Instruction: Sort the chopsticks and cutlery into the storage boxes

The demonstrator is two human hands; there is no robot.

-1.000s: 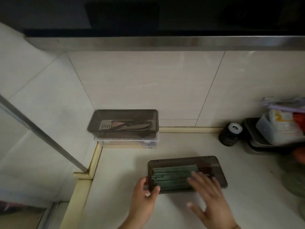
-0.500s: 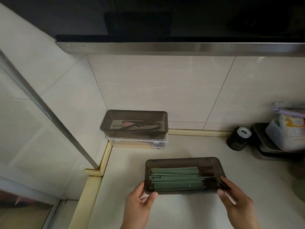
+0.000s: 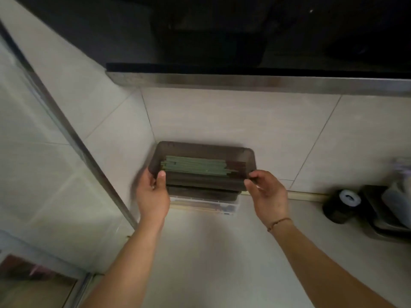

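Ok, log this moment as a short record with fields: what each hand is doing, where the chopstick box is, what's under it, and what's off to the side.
left hand: grips the left end of the smoked box
right hand: holds the box's right end
contents: green chopsticks, lying lengthwise
position: over the corner stack, contact unclear
beneath: dark box on a clear box
side: black jar, right, on the counter
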